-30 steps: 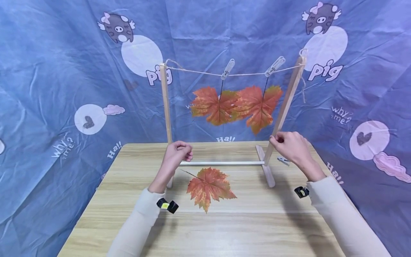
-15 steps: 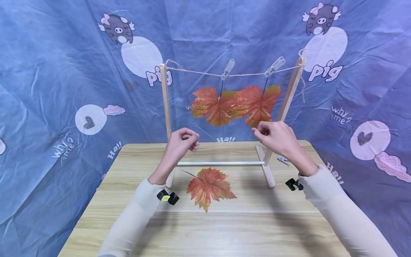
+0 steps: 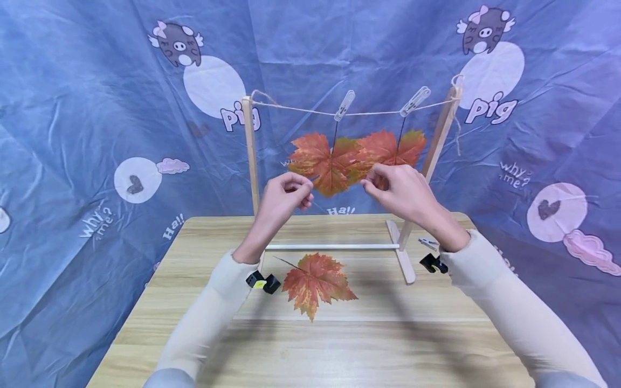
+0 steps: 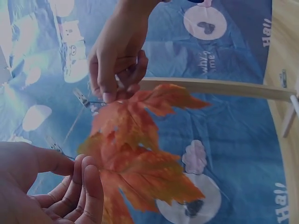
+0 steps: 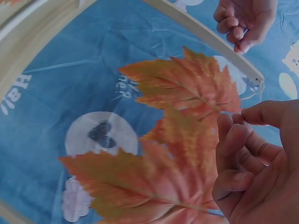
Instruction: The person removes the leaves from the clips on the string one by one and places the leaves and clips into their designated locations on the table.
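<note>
A left hand (image 3: 285,198) and right hand (image 3: 406,193), fingers curled around nothing visible, hover before two hanging leaves (image 3: 322,159) pegged to a string (image 3: 310,111); another leaf (image 3: 317,283) lies on the surface (image 3: 359,350).

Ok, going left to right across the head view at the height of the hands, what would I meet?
Left wooden post, left hand, left hanging leaf, right hand, right wooden post.

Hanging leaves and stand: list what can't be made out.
Head: right hanging leaf, lower part, behind the right hand.
Head: left post, most of its lower part, behind the left hand and wrist.
Left wrist: left hanging leaf, part cut off by the bottom edge.
Right wrist: right hanging leaf, part cut off likewise.
</note>
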`<state>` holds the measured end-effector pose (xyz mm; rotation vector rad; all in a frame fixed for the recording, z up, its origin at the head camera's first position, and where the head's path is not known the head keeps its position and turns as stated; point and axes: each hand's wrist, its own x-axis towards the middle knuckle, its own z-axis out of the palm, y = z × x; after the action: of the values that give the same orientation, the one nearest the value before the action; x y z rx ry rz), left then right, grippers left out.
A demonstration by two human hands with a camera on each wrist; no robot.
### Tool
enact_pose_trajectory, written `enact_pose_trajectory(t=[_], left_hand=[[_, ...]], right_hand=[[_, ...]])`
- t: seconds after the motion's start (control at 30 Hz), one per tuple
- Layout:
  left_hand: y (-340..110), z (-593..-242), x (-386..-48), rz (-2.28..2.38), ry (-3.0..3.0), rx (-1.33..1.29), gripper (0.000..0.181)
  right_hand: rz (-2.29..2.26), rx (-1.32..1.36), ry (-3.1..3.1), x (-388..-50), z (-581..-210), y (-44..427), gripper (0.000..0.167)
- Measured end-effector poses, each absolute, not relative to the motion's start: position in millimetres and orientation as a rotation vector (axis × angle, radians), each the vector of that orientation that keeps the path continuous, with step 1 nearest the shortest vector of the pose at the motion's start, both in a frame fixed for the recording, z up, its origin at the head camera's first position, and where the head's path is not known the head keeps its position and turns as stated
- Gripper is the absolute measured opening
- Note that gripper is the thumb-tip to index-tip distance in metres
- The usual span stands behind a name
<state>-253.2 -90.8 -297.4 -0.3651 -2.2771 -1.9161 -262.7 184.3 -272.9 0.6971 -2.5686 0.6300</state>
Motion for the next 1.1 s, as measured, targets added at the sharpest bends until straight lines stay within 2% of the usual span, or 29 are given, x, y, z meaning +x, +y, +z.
enact_pose_trajectory(t=[0.33,0.8,0.9,1.1], left_hand=[[-76,-273,-261,-1.946,-2.190,-0.452,0.015],[-52,-248,-284,-1.927,-2.108,-0.406,0.013],[-48,-245,-288,-1.864,-2.116,-0.370,0.014],[-41,-239,-298,-1.679,-2.122,-0.341,0.013]], right_hand=[[0.676,0.722,-2.520,-273,-233,171,0.015],[0.823,0.627,-2.532,-291,-190,165,0.018],[0.872,0.578,-2.543,-295,-181,163,0.024],[0.973,0.519,-2.575,-302,-166,157,0.046]])
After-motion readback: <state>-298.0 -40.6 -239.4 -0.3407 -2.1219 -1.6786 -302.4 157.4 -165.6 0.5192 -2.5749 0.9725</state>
